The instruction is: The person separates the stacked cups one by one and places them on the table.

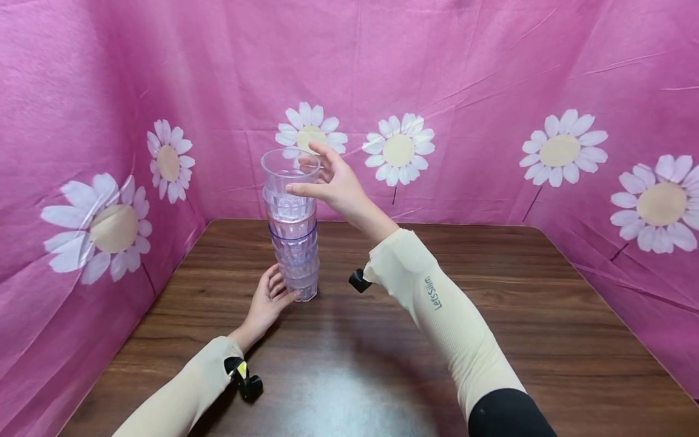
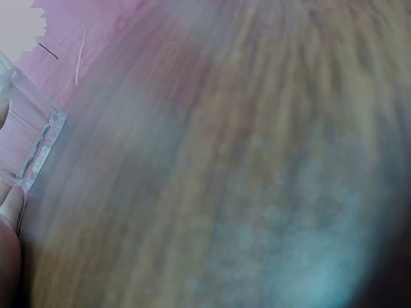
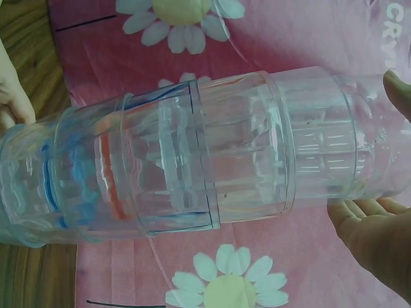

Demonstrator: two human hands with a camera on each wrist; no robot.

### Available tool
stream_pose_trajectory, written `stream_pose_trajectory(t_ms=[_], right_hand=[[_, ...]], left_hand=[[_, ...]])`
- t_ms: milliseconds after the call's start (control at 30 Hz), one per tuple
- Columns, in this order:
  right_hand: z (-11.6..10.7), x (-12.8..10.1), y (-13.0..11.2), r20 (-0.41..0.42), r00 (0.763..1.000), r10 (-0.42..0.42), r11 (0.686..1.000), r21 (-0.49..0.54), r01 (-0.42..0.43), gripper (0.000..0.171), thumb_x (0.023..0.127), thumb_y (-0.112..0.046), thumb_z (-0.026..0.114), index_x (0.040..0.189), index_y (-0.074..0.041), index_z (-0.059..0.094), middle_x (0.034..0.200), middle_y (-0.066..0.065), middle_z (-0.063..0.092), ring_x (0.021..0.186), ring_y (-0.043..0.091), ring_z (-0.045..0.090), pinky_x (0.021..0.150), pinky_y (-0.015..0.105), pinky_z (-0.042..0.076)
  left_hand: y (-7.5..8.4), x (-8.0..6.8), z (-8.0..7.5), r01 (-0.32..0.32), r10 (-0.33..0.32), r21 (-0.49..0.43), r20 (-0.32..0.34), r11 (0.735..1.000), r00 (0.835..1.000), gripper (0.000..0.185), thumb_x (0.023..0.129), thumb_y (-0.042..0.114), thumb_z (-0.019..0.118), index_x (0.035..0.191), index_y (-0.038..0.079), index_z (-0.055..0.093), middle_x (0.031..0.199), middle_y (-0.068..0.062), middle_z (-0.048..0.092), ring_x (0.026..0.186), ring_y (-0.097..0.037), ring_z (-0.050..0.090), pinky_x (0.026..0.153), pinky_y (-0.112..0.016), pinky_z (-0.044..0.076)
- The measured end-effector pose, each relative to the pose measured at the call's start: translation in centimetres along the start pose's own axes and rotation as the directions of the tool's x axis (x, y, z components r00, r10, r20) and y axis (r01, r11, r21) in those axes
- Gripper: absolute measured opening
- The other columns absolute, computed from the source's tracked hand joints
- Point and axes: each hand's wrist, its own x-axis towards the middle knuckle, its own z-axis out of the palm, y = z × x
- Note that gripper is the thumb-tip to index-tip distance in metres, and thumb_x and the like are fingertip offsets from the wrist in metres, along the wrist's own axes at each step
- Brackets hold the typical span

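A tall stack of clear plastic cups stands upright left of the table's middle. One cup in it has a blue rim, and an orange-red ring shows higher up. At the top, my right hand holds the uppermost cup, thumb in front and fingers round the far side. Low down, my left hand grips the bottom cup, its thumb across the near side. The right wrist view has the stack lying sideways, with blue and orange bands visible through the walls.
The stack stands on a dark brown wooden table. Pink cloth printed with large white daisies surrounds the table at the back and both sides. Each sleeve carries a small black wrist camera.
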Motion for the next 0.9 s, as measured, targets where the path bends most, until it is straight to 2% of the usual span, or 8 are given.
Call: stream_pose_trajectory(t_ms=[133,200,367,433,600,900], right_hand=[[0.0,0.0,-0.2,-0.004,1.000,0.005,1.000,0.007,-0.005,0.085,0.080,0.002,0.078,0.152,-0.003,0.032,0.136,0.016,0.057,0.123,0.023,0.055,0.105,0.028,0.044],[0.0,0.1,-0.1,-0.008,1.000,0.003,1.000,0.012,-0.003,0.085,0.080,0.002,0.079,0.151,-0.004,0.034,0.136,0.016,0.057,0.122,0.022,0.056,0.105,0.028,0.045],[0.0,0.1,0.0,-0.034,0.999,-0.019,1.000,0.011,0.020,0.083,0.078,0.001,0.081,0.149,-0.004,0.039,0.135,0.015,0.058,0.121,0.019,0.057,0.104,0.028,0.045],[0.0,0.1,0.0,-0.052,0.998,-0.027,1.000,0.008,0.028,0.082,0.078,-0.001,0.082,0.148,-0.004,0.041,0.136,0.014,0.058,0.121,0.017,0.057,0.104,0.027,0.045],[0.1,0.0,-0.2,-0.089,0.995,-0.034,0.999,0.027,0.037,0.079,0.077,-0.001,0.083,0.146,-0.004,0.045,0.135,0.012,0.060,0.119,0.016,0.057,0.102,0.026,0.046],[-0.5,0.0,-1.2,-0.129,0.988,-0.081,0.987,0.129,0.098,0.075,0.077,0.004,0.079,0.145,-0.004,0.047,0.132,0.016,0.059,0.117,0.020,0.059,0.097,0.033,0.053]], left_hand=[[0.0,0.0,0.0,0.003,-0.003,0.002,0.000,1.000,1.000,0.078,0.083,-0.020,0.064,0.148,-0.009,0.023,0.143,-0.034,0.042,0.113,-0.007,0.053,0.097,-0.019,0.047],[0.0,0.0,0.0,0.001,-0.001,0.004,0.000,1.000,1.000,0.077,0.083,-0.020,0.065,0.148,-0.009,0.023,0.143,-0.034,0.042,0.116,-0.011,0.053,0.098,-0.020,0.047],[0.1,-0.1,0.1,-0.007,0.007,0.027,-0.001,1.000,1.000,0.076,0.084,-0.018,0.065,0.147,-0.010,0.025,0.144,-0.033,0.042,0.128,-0.036,0.047,0.100,-0.024,0.047],[0.1,-0.1,0.1,-0.007,0.007,0.035,0.001,0.999,1.000,0.075,0.084,-0.018,0.066,0.147,-0.010,0.025,0.144,-0.033,0.042,0.129,-0.041,0.045,0.102,-0.026,0.046],[0.1,-0.2,0.1,-0.006,0.006,0.032,0.004,0.999,1.000,0.075,0.084,-0.018,0.065,0.147,-0.009,0.024,0.144,-0.033,0.042,0.130,-0.041,0.044,0.104,-0.029,0.046],[0.1,-0.2,0.1,0.000,0.000,0.030,-0.002,1.000,1.000,0.073,0.085,-0.017,0.065,0.146,-0.010,0.025,0.142,-0.033,0.043,0.130,-0.041,0.044,0.099,-0.020,0.046]])
